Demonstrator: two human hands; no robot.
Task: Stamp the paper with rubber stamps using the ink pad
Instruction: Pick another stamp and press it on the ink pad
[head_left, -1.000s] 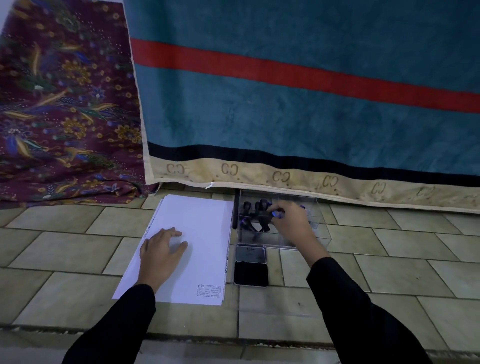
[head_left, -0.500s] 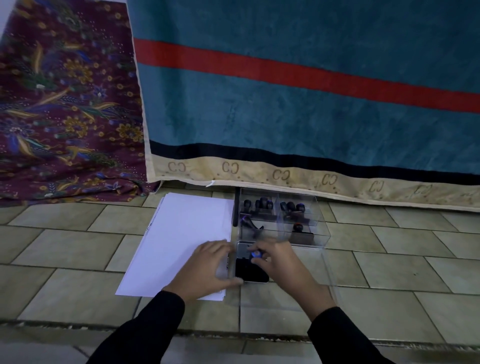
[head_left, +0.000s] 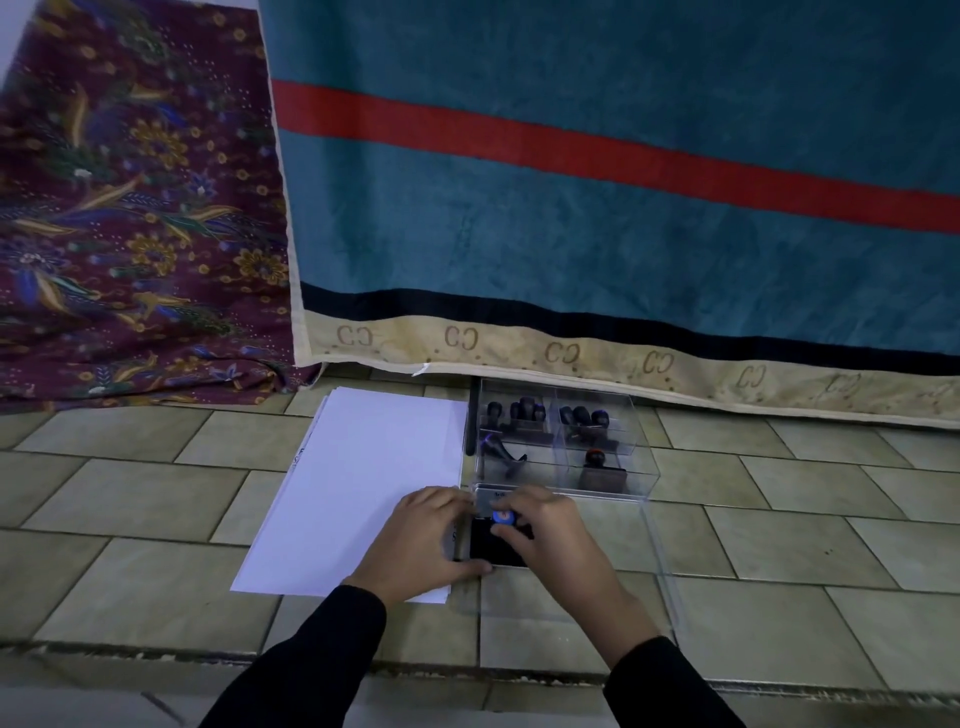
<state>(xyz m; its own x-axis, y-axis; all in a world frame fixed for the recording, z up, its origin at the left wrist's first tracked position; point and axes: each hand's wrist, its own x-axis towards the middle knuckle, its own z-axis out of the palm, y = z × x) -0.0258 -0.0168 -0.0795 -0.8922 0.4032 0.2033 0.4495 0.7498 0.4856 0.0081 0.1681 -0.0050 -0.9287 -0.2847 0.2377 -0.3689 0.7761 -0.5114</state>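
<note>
A white sheet of paper (head_left: 363, 478) lies on the tiled floor. To its right sits the open black ink pad (head_left: 491, 545), its lid (head_left: 491, 501) tipped up behind it. My right hand (head_left: 550, 540) grips a rubber stamp with a blue-topped knob (head_left: 503, 516) and holds it down on the pad. My left hand (head_left: 423, 543) rests on the paper's lower right corner, fingers and thumb touching the pad's left edge. Behind the pad, a clear plastic box (head_left: 641, 462) with compartments holds several dark-handled stamps (head_left: 524, 410).
A teal blanket (head_left: 597, 218) with a red stripe hangs down right behind the box. A maroon floral cloth (head_left: 130, 218) hangs at the left. A clear lid (head_left: 660, 561) lies on the tiles under my right wrist. A floor step edge (head_left: 156, 654) runs along the front.
My right hand took a stamp from the clear box and brought it down onto the ink pad. My left hand slid from the middle of the paper to the pad's left edge.
</note>
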